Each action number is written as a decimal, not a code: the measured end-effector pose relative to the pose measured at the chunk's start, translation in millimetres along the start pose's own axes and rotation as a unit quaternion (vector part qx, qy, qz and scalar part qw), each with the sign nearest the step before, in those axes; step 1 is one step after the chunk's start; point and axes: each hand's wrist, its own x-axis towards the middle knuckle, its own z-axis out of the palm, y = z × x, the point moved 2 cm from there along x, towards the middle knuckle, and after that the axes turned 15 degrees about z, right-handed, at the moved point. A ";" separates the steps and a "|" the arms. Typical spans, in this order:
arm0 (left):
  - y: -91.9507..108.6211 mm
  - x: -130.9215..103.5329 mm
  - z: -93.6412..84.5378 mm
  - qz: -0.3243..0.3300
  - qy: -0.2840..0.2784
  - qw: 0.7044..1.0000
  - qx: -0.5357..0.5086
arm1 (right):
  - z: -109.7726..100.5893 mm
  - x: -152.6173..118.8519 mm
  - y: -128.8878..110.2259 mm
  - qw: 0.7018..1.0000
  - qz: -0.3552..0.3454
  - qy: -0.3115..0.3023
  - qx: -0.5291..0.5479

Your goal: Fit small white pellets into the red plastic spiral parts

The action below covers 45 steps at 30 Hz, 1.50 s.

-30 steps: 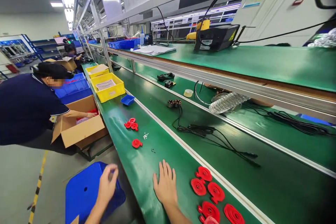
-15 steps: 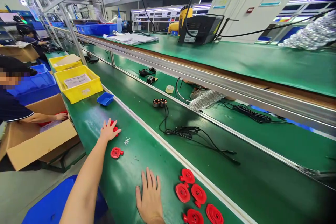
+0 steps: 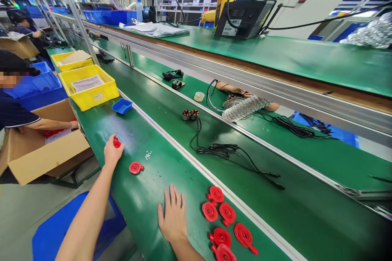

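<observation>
Red parts (image 3: 116, 142) now gathered in left grip (image 3: 112, 151)

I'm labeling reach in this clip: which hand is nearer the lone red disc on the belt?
Left. The left hand, closed on red parts, sits just left of the lone red disc. The right hand lies flat on the belt, farther off toward the camera.

The hall is bright and evenly lit from overhead strip lights, so my hands throw only faint, soft shadows on the green belt (image 3: 171, 147). A pale sheen of glare lies on the belt just ahead of my left hand (image 3: 112, 153). The wide lens bends the shelf rails and stretches things at the edges. The right corners darken, and far benches lose detail. Nearby surfaces look sharp.
</observation>
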 end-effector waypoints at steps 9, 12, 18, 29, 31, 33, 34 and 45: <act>80.4 -266.3 20.4 0.191 0.028 0.967 -0.164 | -4.9 -1.2 -1.6 1.000 0.002 -0.011 0.000; 91.3 -266.1 39.6 0.183 0.068 0.971 -0.138 | -6.3 -5.6 0.0 1.000 -0.004 0.007 0.005; 101.7 -249.9 54.7 0.199 0.148 0.963 -0.108 | -11.8 53.0 -10.2 0.990 -0.045 0.096 0.093; 107.4 -244.3 71.0 0.214 0.156 0.961 -0.075 | -13.1 92.9 0.8 0.968 -0.108 0.099 0.202; 107.9 -243.5 69.5 0.218 0.152 0.961 -0.071 | -15.1 92.0 -1.1 0.968 -0.113 0.094 0.205; 107.4 -244.1 69.1 0.223 0.147 0.962 -0.060 | -16.9 93.2 -3.1 0.968 -0.117 0.091 0.203; 106.9 -244.4 69.2 0.226 0.147 0.961 -0.054 | -17.8 94.2 -4.0 0.968 -0.119 0.089 0.200; 114.2 -243.9 65.6 0.262 0.095 0.956 -0.097 | -22.5 101.0 -10.5 0.972 -0.111 0.092 0.187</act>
